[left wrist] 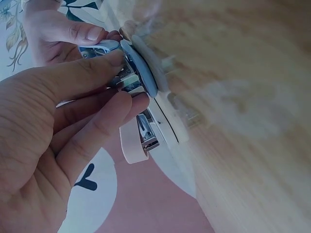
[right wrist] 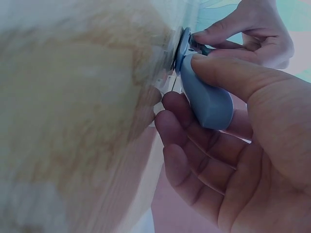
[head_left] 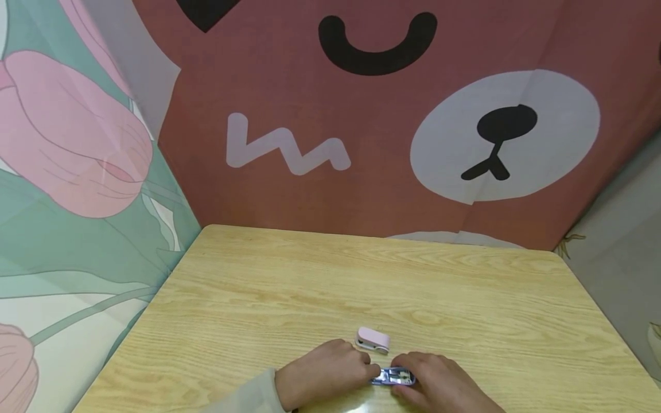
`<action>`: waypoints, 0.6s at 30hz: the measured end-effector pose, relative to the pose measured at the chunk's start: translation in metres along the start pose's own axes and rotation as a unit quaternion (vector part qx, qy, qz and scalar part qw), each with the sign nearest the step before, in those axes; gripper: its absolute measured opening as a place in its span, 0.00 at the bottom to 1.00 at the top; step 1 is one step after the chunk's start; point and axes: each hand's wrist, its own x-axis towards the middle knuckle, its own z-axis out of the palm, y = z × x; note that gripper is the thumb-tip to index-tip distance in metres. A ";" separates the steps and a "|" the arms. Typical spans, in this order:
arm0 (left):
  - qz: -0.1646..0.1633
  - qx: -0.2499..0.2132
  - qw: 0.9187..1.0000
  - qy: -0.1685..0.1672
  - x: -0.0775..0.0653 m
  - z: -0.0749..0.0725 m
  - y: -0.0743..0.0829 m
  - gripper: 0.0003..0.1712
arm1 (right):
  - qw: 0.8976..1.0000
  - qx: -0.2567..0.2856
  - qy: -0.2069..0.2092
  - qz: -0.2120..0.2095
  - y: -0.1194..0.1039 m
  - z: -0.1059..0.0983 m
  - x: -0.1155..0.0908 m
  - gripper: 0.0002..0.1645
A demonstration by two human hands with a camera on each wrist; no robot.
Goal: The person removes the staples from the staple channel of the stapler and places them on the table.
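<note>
A small blue stapler lies low on the table between both hands, its top swung up and its metal inside showing. My left hand pinches its left end; in the left wrist view, thumb and fingertips close on the metal part by the blue base. At the other end my right hand holds the stapler, thumb on the raised blue cover and fingers curled on its far side. Just beyond the hands sits a pink stapler, near the left knuckles and touched by neither hand.
The wooden table reaches back to a red cloth with a cartoon print. A flowered cloth hangs along the left edge, and a grey one along the right.
</note>
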 end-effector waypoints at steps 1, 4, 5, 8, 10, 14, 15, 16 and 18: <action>0.001 -0.002 1.000 0.001 0.000 0.000 0.000 0.05 | 1.000 -0.001 0.001 -0.001 0.000 0.000 0.000 0.17; 0.002 -0.005 1.000 0.005 -0.001 0.001 0.000 0.05 | 1.000 -0.002 0.003 -0.003 -0.001 0.000 0.000 0.16; 0.002 -0.004 1.000 0.005 -0.001 0.001 0.000 0.06 | 1.000 -0.002 0.003 -0.004 -0.001 0.000 0.000 0.16; 0.004 -0.007 1.000 0.002 -0.001 0.000 0.000 0.05 | 1.000 0.002 0.000 -0.003 -0.001 0.000 0.000 0.16; 0.005 -0.007 1.000 0.001 0.000 0.000 0.000 0.05 | 1.000 0.007 -0.003 -0.001 -0.001 0.000 0.000 0.16; 0.008 -0.007 1.000 0.003 0.000 -0.001 -0.001 0.05 | 1.000 0.005 -0.005 0.000 -0.001 0.000 0.000 0.16; 0.008 -0.007 1.000 0.004 0.000 -0.001 -0.001 0.04 | 1.000 0.004 -0.004 -0.001 -0.002 0.000 0.000 0.16; 0.009 -0.009 1.000 0.005 0.000 -0.001 -0.002 0.04 | 1.000 0.002 -0.004 -0.001 -0.002 0.000 -0.001 0.16; 0.012 -0.014 1.000 0.009 0.000 -0.001 -0.002 0.04 | 1.000 -0.001 -0.004 -0.001 -0.002 0.000 -0.001 0.16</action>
